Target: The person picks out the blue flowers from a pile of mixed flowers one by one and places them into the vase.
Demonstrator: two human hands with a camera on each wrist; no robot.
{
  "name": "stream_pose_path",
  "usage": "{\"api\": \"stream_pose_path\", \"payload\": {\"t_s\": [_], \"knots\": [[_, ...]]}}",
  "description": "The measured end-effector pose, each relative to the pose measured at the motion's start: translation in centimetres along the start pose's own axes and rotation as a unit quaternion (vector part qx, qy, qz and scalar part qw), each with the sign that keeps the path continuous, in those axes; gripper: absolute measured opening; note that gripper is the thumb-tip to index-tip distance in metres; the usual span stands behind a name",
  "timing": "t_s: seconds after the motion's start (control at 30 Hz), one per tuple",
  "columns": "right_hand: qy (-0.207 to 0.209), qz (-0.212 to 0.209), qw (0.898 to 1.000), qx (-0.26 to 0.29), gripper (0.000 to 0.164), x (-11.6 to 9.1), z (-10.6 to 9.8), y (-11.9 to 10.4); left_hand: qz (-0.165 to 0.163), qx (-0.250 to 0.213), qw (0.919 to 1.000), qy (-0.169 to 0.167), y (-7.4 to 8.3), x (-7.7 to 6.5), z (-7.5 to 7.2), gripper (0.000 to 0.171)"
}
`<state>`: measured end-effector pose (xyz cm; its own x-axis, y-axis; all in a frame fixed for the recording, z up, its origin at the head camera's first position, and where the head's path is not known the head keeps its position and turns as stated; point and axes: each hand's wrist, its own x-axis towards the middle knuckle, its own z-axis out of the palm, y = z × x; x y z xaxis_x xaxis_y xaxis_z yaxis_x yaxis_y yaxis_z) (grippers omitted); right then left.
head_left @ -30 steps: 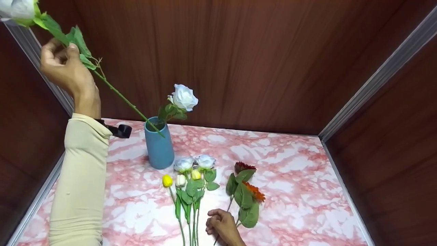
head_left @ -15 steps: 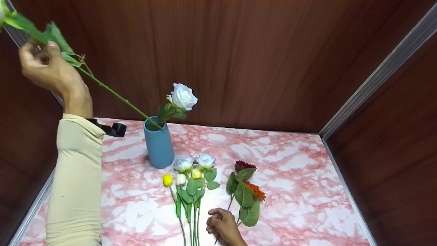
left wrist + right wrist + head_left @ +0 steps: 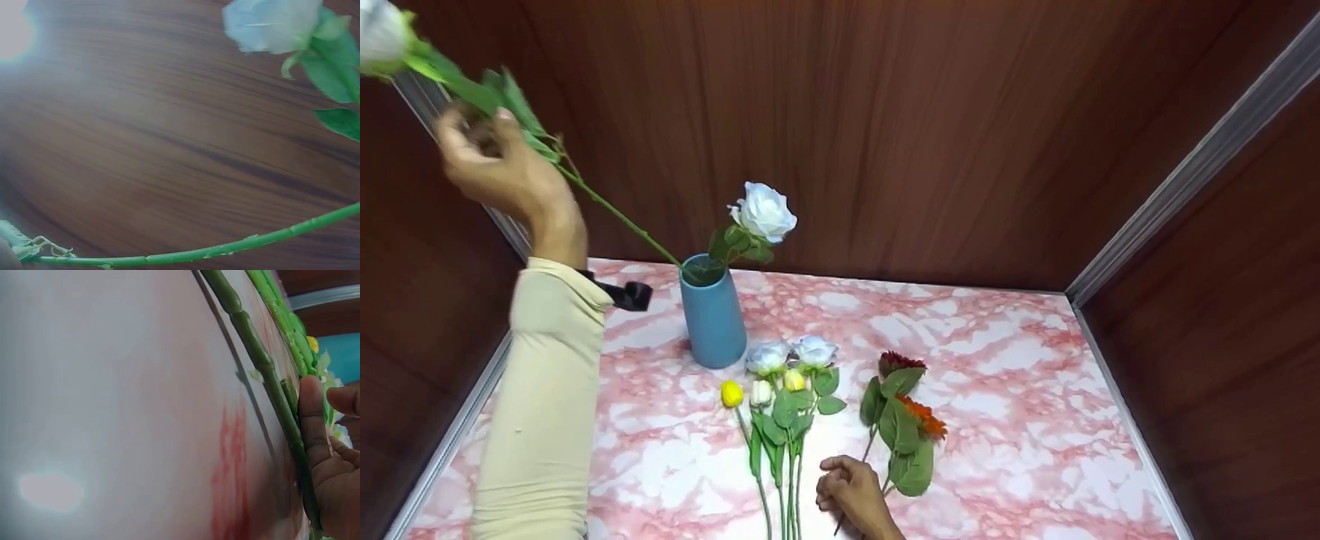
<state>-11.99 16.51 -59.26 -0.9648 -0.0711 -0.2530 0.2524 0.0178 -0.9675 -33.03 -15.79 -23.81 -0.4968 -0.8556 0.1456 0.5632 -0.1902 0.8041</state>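
My left hand is raised at the upper left and pinches the leafy upper stem of a white rose. Its long green stem slants down to the right, its lower end at the mouth of a blue vase. Another white rose stands in that vase, leaning right. On the table, my right hand rests with loosely curled fingers, holding nothing. Beside those fingers runs a dark green stem of the leafy flowers with an orange bloom and a dark red bloom.
Left of the right hand lie two white roses, a yellow tulip, a white tulip and a pale yellow tulip. Dark wood panels enclose the marbled pink table at the back and sides.
The lower end of the held rose's stem has gone from in front of the vase to its mouth. My left hand swung left, then back right and slightly down. The right hand stays put.
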Motion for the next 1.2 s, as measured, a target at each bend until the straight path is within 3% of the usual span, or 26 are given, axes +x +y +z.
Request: {"api": "stream_pose_path", "payload": {"t_s": [0.27, 0.5, 0.67, 0.83, 1.07, 1.2], "knots": [[0.0, 0.004, 1.0, 0.007, 0.026, 0.9, -0.4, 2.2, -0.011, 0.062, 0.9975, -0.03, -3.1, -2.3, -0.2, 0.023], [0.005, -0.002, 1.0, -0.002, 0.026, 0.9, -0.4, 2.0, 0.036, 0.142, 0.9864, -0.074, -5.6, -5.2, -0.7, 0.022], [0.007, 0.003, 1.0, 0.002, 0.026, 0.9, -0.3, 1.9, 0.052, 0.158, 0.9816, -0.093, -6.8, -6.7, -1.3, 0.023], [0.009, 0.002, 1.0, 0.005, 0.026, 1.0, -0.3, 2.1, 0.05, 0.158, 0.9804, -0.106, -8.2, -7.1, -1.6, 0.023], [0.01, 0.008, 1.0, 0.011, 0.025, 1.1, -0.5, 2.3, 0.051, 0.179, 0.976, -0.113, -11.8, -6.1, -2.3, 0.023], [0.006, 0.005, 1.0, 0.021, 0.025, 0.9, -0.4, 2.0, 0.06, 0.181, 0.9746, -0.117, -12.9, -6.0, -2.7, 0.022]]}}
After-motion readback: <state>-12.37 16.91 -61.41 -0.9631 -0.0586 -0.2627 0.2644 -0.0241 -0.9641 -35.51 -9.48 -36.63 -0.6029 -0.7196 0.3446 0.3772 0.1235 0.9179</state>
